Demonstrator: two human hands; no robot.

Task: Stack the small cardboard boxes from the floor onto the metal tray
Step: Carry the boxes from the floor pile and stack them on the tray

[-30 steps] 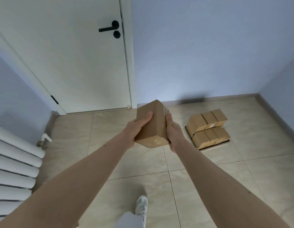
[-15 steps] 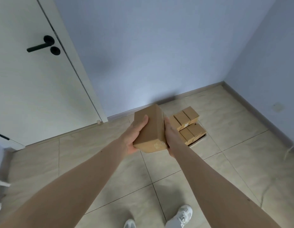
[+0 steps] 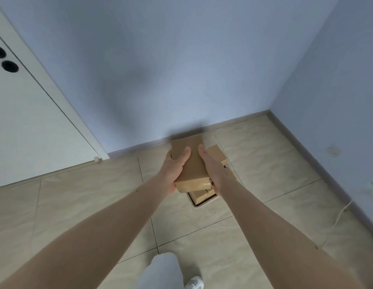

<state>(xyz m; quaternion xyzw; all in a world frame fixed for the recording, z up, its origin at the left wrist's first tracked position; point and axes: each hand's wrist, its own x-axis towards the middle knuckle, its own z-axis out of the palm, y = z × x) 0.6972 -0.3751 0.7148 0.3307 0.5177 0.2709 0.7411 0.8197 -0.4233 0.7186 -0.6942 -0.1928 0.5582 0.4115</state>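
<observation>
I hold a small brown cardboard box (image 3: 192,161) with tape on its near end in both hands, out in front of me above the floor. My left hand (image 3: 174,166) grips its left side with the thumb across the top. My right hand (image 3: 211,166) holds the right side, thumb on the top edge. Directly below and behind the held box lies the metal tray (image 3: 202,203), only its near corner showing. Stacked cardboard boxes (image 3: 217,155) stand on the tray, mostly hidden by the held box and my right hand.
The tray sits on a beige tiled floor (image 3: 264,163) close to the blue back wall (image 3: 181,69); a side wall (image 3: 337,101) closes the corner at right. A white door (image 3: 25,122) stands at left. My leg and white shoe (image 3: 194,283) show at the bottom.
I have turned right and stepped closer to the tray. The held box now covers most of the stack, and the door has slid to the left edge.
</observation>
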